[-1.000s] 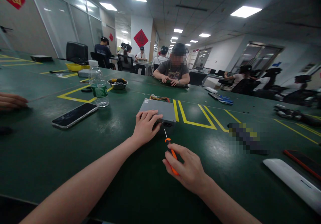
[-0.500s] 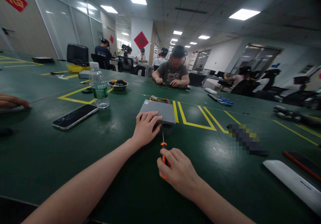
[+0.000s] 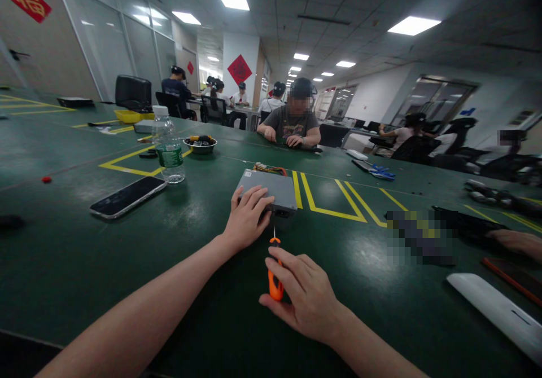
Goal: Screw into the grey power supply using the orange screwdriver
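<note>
A grey metal computer power supply unit (image 3: 277, 185) lies on the green table, its bundle of coloured wires (image 3: 270, 168) at the far side. My left hand (image 3: 249, 214) is laid over its near left corner, fingers spread on the top and thumb by the front face. In front of the unit, my right hand (image 3: 300, 288) holds an orange and black screwdriver (image 3: 275, 285) with fingers and thumb around the handle. The shaft points toward the unit's front face. Whether the tip touches a screw there is too dark to tell.
To the left are a phone (image 3: 128, 197), a water bottle (image 3: 170, 155) and a metal bowl (image 3: 200, 144) with tools. At right lie a white device (image 3: 493, 304) and another person's hand (image 3: 519, 241) near a black object. A person (image 3: 292, 121) sits across the table.
My right fingers and thumb have loosened and spread along the screwdriver handle, showing more of it. The other person's hand at left is gone; a hand with a black object has appeared at right.
</note>
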Demonstrator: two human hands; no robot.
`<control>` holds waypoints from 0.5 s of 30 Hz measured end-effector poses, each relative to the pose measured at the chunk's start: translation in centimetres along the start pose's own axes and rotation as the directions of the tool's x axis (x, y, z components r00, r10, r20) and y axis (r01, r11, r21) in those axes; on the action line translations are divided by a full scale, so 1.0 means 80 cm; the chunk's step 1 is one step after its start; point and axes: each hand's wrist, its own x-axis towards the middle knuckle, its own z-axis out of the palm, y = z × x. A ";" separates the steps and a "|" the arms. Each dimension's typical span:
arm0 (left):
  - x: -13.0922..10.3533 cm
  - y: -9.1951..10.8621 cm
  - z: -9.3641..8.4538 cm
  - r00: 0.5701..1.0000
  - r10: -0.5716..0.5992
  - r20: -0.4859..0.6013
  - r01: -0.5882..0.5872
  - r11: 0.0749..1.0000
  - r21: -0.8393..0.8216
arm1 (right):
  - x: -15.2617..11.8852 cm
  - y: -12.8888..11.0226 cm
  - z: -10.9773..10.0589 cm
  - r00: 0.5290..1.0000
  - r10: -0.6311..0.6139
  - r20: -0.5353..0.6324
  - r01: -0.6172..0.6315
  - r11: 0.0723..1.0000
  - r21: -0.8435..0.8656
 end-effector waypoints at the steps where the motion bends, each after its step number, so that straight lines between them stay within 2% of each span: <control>1: 0.000 0.000 0.000 1.000 0.017 0.005 -0.017 1.000 0.000 | -0.003 0.003 0.001 0.999 0.022 -0.039 -0.021 1.000 0.021; 4: -0.001 0.000 -0.002 0.998 0.058 0.025 -0.057 0.998 -0.015 | -0.010 0.011 0.002 0.993 0.093 -0.076 -0.085 0.992 0.095; 8: 0.000 0.001 -0.002 0.998 0.046 0.030 -0.045 0.998 -0.039 | -0.009 0.008 -0.002 0.996 0.075 0.050 -0.082 0.985 0.151; 11: 0.000 0.002 -0.001 0.999 0.028 0.025 -0.027 0.998 -0.049 | -0.001 0.002 -0.006 0.992 0.031 0.119 -0.042 0.995 0.090; 13: 0.000 0.001 -0.001 0.999 0.024 0.026 -0.023 0.998 -0.053 | 0.002 0.000 -0.007 0.995 0.004 0.099 -0.008 0.999 0.038; 15: 0.000 0.001 -0.001 0.999 0.024 0.029 -0.023 0.998 -0.057 | 0.001 0.001 -0.005 0.999 -0.024 0.029 0.023 1.000 0.013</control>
